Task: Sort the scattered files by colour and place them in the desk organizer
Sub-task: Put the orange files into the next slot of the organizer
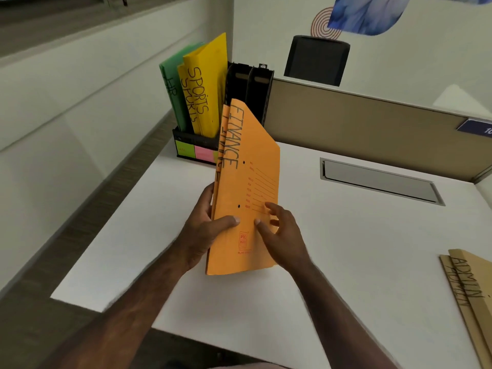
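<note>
Orange FINANCE files (247, 187) are held upright above the worktop (346, 249), just short of the desk organizer (197, 147); left hand (205, 230) grip is clamped on the spine edge, right hand (282, 233) fingers are spread against the cover. Green files (173, 94) and yellow SPORTS files (205, 86) are already slotted. Judged next: stack to be squared and steered into a free black slot (255, 91), with clearance kept from the yellow edges; ADMIN files (468, 294) are left flat, well apart.

The white desk (346, 249) carries a black organizer (191, 143) at back-left and brown ADMIN files (471, 291) at right.

Both forearms reach forward — the left hand (205, 230) clamps with thumb on top, the right hand (282, 235) fingers spread, loosely touching.
</note>
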Demonstrator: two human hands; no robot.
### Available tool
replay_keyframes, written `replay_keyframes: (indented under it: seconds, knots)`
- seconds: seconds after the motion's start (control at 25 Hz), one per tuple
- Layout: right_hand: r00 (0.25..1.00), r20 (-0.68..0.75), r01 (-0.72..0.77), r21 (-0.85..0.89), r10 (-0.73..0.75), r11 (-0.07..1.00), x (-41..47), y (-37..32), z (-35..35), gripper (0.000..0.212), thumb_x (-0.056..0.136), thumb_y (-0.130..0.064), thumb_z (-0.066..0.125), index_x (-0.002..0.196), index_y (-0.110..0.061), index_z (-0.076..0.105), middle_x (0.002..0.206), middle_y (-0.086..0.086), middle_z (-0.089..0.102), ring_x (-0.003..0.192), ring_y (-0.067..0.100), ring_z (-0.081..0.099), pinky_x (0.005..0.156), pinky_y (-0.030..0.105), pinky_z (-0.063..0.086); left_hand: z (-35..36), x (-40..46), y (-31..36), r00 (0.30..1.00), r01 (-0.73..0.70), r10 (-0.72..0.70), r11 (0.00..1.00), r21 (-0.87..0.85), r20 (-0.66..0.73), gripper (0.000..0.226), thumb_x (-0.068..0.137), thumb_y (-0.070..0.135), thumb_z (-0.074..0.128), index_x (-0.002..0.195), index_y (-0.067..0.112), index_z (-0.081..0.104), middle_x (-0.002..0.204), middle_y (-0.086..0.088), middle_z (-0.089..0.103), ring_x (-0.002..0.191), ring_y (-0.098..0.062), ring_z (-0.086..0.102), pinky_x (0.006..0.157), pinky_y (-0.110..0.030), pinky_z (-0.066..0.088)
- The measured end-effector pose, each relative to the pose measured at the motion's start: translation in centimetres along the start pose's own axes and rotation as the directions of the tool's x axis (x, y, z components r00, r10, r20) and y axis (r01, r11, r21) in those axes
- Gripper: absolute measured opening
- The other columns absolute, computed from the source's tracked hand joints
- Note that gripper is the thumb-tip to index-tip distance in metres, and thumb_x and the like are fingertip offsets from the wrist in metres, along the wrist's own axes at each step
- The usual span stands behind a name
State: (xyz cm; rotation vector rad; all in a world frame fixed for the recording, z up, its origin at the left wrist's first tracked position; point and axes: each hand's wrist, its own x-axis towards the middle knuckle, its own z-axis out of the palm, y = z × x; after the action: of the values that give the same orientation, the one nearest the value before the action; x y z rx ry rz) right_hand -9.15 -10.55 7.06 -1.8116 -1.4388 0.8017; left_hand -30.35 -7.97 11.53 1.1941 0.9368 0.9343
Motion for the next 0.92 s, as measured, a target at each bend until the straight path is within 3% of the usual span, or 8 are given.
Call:
replay_keyframes:
  seconds: [0.16,0.36,0.72,0.92]
  knots:
    - [1.000,-0.002,-0.006,0.008,0.006,1.000,1.5,-0.7,-0.5,0.061,0.098,-0.062,0.062,0.152,-0.036,0.048,0.158,-0.006,0.046,0.136,0.019,0.054,0.106,0.047,0.055,0.2,1.2,0.3,1.000,0.003,-0.003,1.000,-0.019,-0.001,0.079,0.075,0.041,0.082,0.142,0.054,0.044,0.132,0.011,0.070,0.117,-0.026,0.072,0.090,-0.051,0.064]
    - [0.998,-0.047,-0.050,-0.026,0.049,0.998,1.5,0.8,-0.9,0.061,0.096,-0.063,0.066,0.148,-0.035,0.052,0.154,-0.005,0.049,0.136,0.019,0.054,0.108,0.051,0.054,0.3,2.2,-2.2,0.994,0.094,-0.085,0.984,-0.149,0.070,0.069,0.081,0.026,0.080,0.139,0.049,0.052,0.132,0.003,0.072,0.117,-0.029,0.073,0.085,-0.046,0.064]
    - [0.982,-0.103,-0.169,-0.121,0.157,0.978,-0.3,2.8,-0.1,0.060,0.092,-0.066,0.069,0.143,-0.039,0.056,0.154,-0.006,0.049,0.142,0.019,0.047,0.114,0.049,0.048,0.9,2.3,-7.7,0.937,0.337,-0.288,0.895,-0.292,0.199,0.065,0.084,0.016,0.077,0.139,0.044,0.058,0.135,-0.007,0.071,0.117,-0.038,0.072,0.086,-0.053,0.062]
    - [0.977,-0.073,-0.209,-0.182,0.198,0.961,-0.6,2.7,1.6,0.067,0.090,-0.071,0.068,0.146,-0.038,0.054,0.157,-0.006,0.046,0.143,0.019,0.045,0.114,0.047,0.048,-0.4,2.2,-9.1,0.925,0.372,-0.321,0.870,-0.322,0.203,0.060,0.083,0.014,0.076,0.131,0.047,0.064,0.134,-0.009,0.071,0.116,-0.039,0.072,0.087,-0.058,0.061]
